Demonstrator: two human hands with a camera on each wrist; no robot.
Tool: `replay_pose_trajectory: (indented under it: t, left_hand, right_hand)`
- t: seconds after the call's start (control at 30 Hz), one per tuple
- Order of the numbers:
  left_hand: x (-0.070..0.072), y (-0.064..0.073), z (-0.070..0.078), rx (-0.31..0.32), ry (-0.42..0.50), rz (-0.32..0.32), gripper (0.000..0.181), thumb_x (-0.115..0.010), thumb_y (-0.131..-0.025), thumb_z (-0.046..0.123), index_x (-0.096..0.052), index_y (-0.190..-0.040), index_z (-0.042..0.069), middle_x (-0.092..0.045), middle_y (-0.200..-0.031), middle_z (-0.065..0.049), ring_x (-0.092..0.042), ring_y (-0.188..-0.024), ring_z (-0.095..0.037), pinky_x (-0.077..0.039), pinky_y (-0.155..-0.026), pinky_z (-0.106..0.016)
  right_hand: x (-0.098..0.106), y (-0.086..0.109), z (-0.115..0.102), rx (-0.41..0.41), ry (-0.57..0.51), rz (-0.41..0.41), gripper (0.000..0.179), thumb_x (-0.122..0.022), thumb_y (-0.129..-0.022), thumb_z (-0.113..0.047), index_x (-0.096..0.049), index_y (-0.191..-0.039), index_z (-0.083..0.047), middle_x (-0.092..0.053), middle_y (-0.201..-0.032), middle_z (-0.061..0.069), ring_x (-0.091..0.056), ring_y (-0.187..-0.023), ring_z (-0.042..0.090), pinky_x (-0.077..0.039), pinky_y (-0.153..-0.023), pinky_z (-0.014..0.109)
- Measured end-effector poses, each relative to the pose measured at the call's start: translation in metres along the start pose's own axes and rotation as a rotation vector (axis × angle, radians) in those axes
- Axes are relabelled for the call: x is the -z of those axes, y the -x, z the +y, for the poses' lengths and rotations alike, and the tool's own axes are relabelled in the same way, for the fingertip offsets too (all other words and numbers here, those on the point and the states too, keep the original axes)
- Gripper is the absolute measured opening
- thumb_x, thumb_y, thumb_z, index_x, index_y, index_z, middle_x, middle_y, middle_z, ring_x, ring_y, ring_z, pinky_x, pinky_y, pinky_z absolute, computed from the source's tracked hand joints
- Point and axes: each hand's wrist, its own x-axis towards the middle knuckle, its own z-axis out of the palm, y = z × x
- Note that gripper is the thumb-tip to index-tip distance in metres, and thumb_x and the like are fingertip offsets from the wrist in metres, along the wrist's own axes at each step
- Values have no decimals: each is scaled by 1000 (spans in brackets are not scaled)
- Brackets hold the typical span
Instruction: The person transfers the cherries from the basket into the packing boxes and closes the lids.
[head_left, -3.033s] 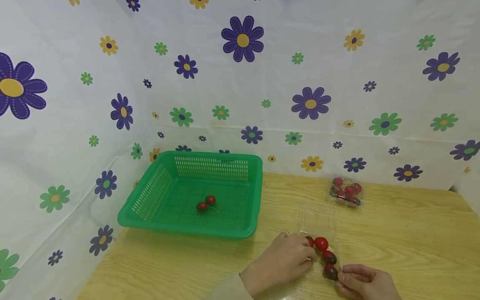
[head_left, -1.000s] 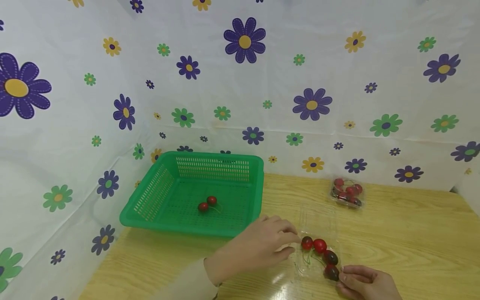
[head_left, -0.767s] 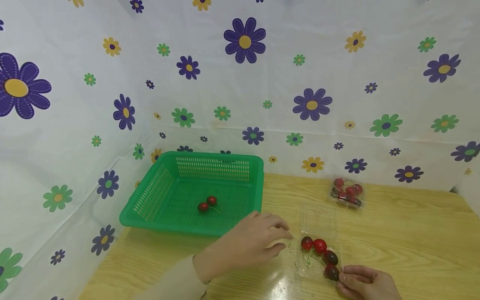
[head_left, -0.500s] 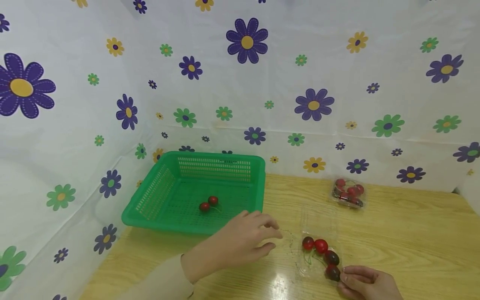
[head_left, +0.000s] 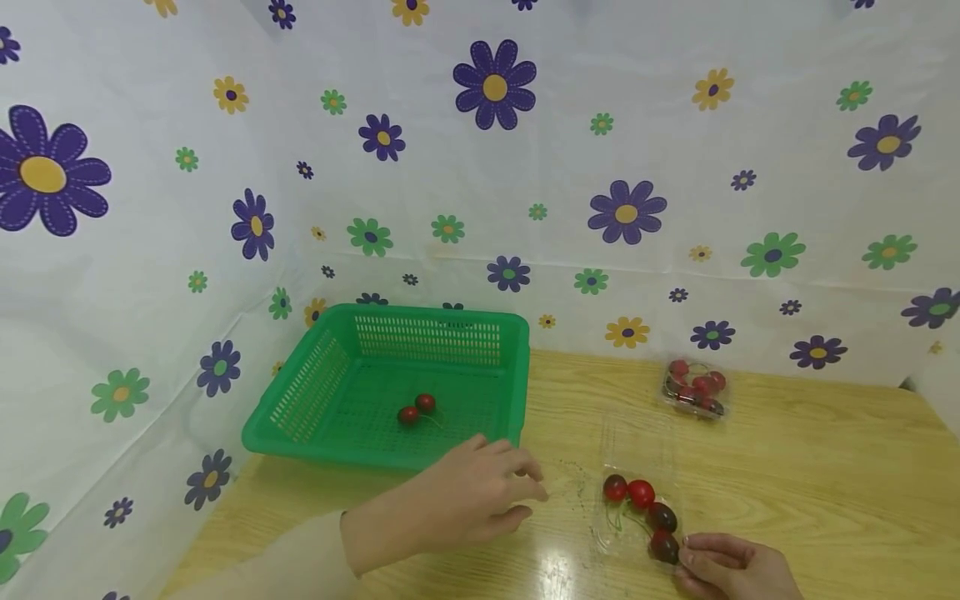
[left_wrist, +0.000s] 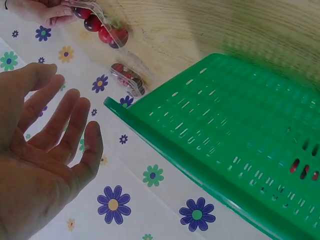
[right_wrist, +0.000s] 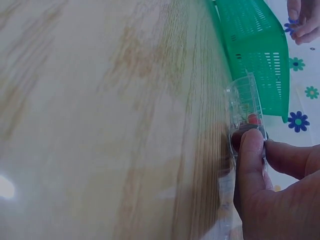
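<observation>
My right hand [head_left: 738, 568] pinches the near right edge of a clear plastic clamshell box [head_left: 637, 442], whose lid lies folded back. Several dark red cherries [head_left: 641, 494] with green stems sit in its base. In the right wrist view, thumb and fingers [right_wrist: 252, 150] grip the box wall. My left hand [head_left: 459, 500] hovers over the table left of the box, by the front right corner of a green plastic basket [head_left: 322, 451]. Its fingers are loosely bent and hold nothing, as the left wrist view of the palm [left_wrist: 40, 165] shows. Two cherries [head_left: 408, 415] lie inside the basket.
A second clear box [head_left: 693, 390], closed and filled with cherries, stands farther back on the wooden table [head_left: 825, 467]. A white flower-patterned cloth [head_left: 555, 167] hangs behind and to the left of the table.
My left hand has drawn away from the cherries in the clamshell box, moving left toward the basket with its fingers loosened. My right hand has stayed on the box edge.
</observation>
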Motion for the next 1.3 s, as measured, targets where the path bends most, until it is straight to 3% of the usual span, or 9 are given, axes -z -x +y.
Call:
replay_pose_trajectory:
  t: [0.27, 0.43, 0.63, 0.87, 1.0, 1.3]
  left_hand:
    - [4, 4, -4, -56, 11, 95, 21, -73, -94, 20, -74, -115, 21, -71, -116, 5, -67, -99, -11, -52, -78, -21]
    - [8, 4, -9, -53, 51, 83, 21, -72, -95, 21, -74, -116, 20, -72, -117, 5, -67, -102, -12, -55, -82, -24]
    - [15, 5, -20, -11, 180, 50, 20, -70, -96, 20, -74, -116, 19, -72, -117, 5, -67, -105, -11, -56, -87, -26]
    - [32, 3, -34, 87, 325, -27, 21, -67, -100, 21, -73, -120, 18, -70, -121, 4, -66, -113, -13, -56, -97, -29]
    - [38, 3, -45, 126, 346, -65, 22, -68, -100, 22, -73, -121, 18, -69, -121, 5, -65, -115, -12, -56, -97, -28]
    - [34, 6, -75, 210, 317, -52, 22, -70, -97, 17, -73, -119, 16, -70, -121, 1, -67, -113, -19, -58, -95, -37]
  right_hand:
    - [1, -1, 0, 0, 13, 2, 27, -77, -87, 1, -70, -112, 10, -78, -88, 13, -78, -80, 29, -65, -74, 36]
    - [0, -1, 0, 0, 20, 0, 28, -77, -87, 1, -69, -113, 10, -78, -88, 13, -78, -80, 29, -65, -74, 36]
    - [1, -1, 1, 11, 14, -11, 27, -76, -88, 1, -69, -112, 10, -78, -89, 13, -78, -81, 30, -65, -75, 36]
    - [1, -1, 1, 7, 15, -6, 29, -78, -86, 0, -70, -112, 10, -78, -89, 13, -78, -81, 29, -65, -75, 35]
    - [0, 0, 0, 11, 16, -3, 28, -78, -86, 0, -70, -111, 9, -78, -88, 13, -78, -80, 30, -65, -74, 36]
    - [0, 1, 0, 11, 29, 8, 28, -78, -86, 0, -70, -111, 10, -78, -88, 14, -78, -79, 30, -65, -74, 36]
